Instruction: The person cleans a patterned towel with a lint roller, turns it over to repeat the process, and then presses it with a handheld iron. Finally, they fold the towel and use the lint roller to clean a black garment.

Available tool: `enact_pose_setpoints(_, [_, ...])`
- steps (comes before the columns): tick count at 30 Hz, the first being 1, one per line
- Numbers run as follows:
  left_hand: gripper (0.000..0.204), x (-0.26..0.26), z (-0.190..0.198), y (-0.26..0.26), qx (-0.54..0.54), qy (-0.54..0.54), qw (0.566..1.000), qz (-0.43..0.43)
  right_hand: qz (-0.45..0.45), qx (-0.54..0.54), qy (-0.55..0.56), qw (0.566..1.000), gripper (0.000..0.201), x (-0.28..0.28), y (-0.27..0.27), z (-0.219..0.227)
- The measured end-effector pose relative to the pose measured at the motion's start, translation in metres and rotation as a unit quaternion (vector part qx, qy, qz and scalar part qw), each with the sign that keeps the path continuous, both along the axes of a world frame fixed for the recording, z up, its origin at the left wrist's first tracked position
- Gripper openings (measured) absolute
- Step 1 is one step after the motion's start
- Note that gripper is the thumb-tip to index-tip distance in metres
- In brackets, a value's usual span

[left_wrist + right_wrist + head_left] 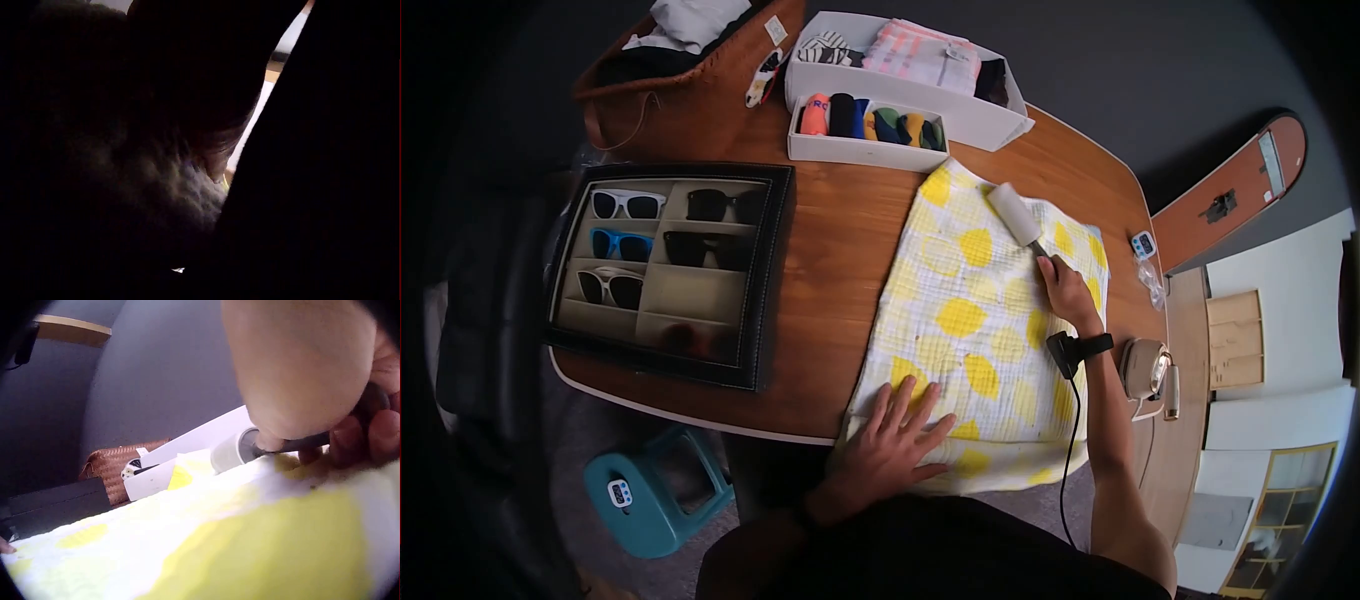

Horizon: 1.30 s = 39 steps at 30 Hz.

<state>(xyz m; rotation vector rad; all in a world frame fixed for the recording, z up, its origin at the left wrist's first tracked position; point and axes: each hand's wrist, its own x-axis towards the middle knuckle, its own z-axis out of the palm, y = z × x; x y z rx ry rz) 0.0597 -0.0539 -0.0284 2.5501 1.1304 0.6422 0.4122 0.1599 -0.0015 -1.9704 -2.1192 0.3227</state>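
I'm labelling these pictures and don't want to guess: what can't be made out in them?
Left wrist view: nearly all dark, so what the left hand touches can't be made out there.
Head view: the roller handle is mostly hidden by the right hand.
Head view: the brown bag is cut off by the top edge.
Head view: the timer on the stool is too small to read.

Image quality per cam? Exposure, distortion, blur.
Head: wide-angle look, blackened corners, but the cloth, left hand, right hand and lint roller read clearly. Left wrist: almost all black, one bright sliver right of centre; detail mostly lost. Right wrist: dark corners, the cloth's whites look near blown out, its foreground soft.
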Motion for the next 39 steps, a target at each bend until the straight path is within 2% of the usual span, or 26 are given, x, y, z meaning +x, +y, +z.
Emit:
enact_pose_setpoints(2, [0.075,0.0,0.003,0.002,0.007,0.026,0.999,-0.029,-0.063,0.024,-0.034,0.997,0.043,0.019,-0.005,-0.003])
enact_pose_setpoints(3, [0.075,0.002,0.003,0.002,0.007,0.023,0.999,-0.031,-0.05,0.087,-0.069,0.993,0.041,0.025,-0.006,-0.005])
enact_pose_setpoints(4, [0.077,0.004,0.004,0.003,0.005,0.038,0.999,-0.027,-0.05,0.088,-0.071,0.992,0.041,0.03,-0.005,-0.006])
enact_pose_setpoints(6, [0.079,0.006,0.004,0.004,0.004,0.055,0.998,-0.025,-0.028,0.13,0.017,0.991,0.037,0.007,-0.009,0.005])
enact_pose_setpoints(8, [0.082,0.006,0.003,0.003,0.007,0.061,0.998,-0.017,0.033,0.046,0.057,0.997,0.035,-0.026,-0.019,0.019])
enact_pose_setpoints(10, [0.082,0.005,0.005,0.003,0.008,0.063,0.998,-0.016,0.16,0.073,-0.063,0.982,0.037,-0.037,-0.015,0.015])
enact_pose_setpoints(12, [0.082,0.006,0.006,0.002,0.006,0.064,0.998,-0.017,0.129,0.09,-0.088,0.984,0.036,-0.034,0.003,0.005])
enact_pose_setpoints(14, [0.081,0.007,0.006,0.002,0.006,0.065,0.998,-0.003,0.024,0.111,-0.108,0.988,0.039,-0.026,0.028,-0.002])
enact_pose_setpoints(16, [0.081,0.007,0.006,0.003,0.008,0.066,0.998,-0.005,-0.064,0.078,-0.117,0.988,0.043,-0.029,0.047,0.002])
enact_pose_setpoints(17, [0.08,0.007,0.006,0.003,0.008,0.067,0.998,-0.002,-0.066,0.081,-0.118,0.988,0.043,-0.034,0.047,0.004])
enact_pose_setpoints(19, [0.08,0.006,0.011,0.004,0.008,0.073,0.997,-0.006,0.09,0.052,0.01,0.994,0.04,-0.044,0.033,0.012])
enact_pose_setpoints(20, [0.079,0.007,0.013,0.005,0.007,0.077,0.997,-0.007,0.119,-0.002,-0.01,0.993,0.04,-0.049,0.024,0.016])
enact_pose_setpoints(22, [0.078,0.008,0.01,0.005,0.012,0.069,0.997,-0.013,0.145,-0.024,-0.044,0.988,0.042,-0.049,0.016,0.022])
enact_pose_setpoints(24, [0.077,0.007,0.009,0.004,0.009,0.068,0.998,-0.011,0.084,0.021,-0.06,0.994,0.044,-0.018,0.028,0.009])
enact_pose_setpoints(26, [0.076,0.006,0.011,0.005,0.01,0.064,0.998,-0.009,-0.031,0.066,-0.106,0.992,0.046,0.027,0.049,-0.003])
enact_pose_setpoints(28, [0.075,0.006,0.01,0.006,0.013,0.068,0.998,-0.013,-0.157,0.111,-0.176,0.965,0.056,0.071,0.059,0.0])
enact_pose_setpoints(30, [0.075,0.007,0.01,0.006,0.012,0.067,0.998,-0.012,-0.204,0.119,-0.185,0.954,0.048,0.083,0.042,0.017])
enact_pose_setpoints(32, [0.075,0.008,0.011,0.006,0.004,0.065,0.998,-0.009,-0.058,0.22,-0.058,0.972,0.04,0.084,0.009,0.013])
enact_pose_setpoints(33, [0.075,0.009,0.011,0.006,0.003,0.062,0.998,-0.013,0.013,0.295,-0.12,0.948,0.032,0.088,-0.008,-0.007])
enact_pose_setpoints(34, [0.075,0.008,0.011,0.006,-0.001,0.06,0.998,-0.009,-0.025,0.191,-0.098,0.976,0.032,0.055,-0.034,0.015])
enact_pose_setpoints(36, [0.075,0.008,0.011,0.005,-0.007,0.062,0.998,-0.01,-0.032,0.081,-0.142,0.986,0.038,0.037,-0.063,0.028])
enact_pose_setpoints(37, [0.075,0.007,0.011,0.005,-0.005,0.064,0.998,-0.01,-0.036,0.078,-0.141,0.986,0.038,0.044,-0.065,0.023])
enact_pose_setpoints(39, [0.074,0.007,0.013,0.008,0.004,0.068,0.998,-0.015,-0.166,0.076,-0.18,0.967,0.046,0.075,-0.067,0.009])
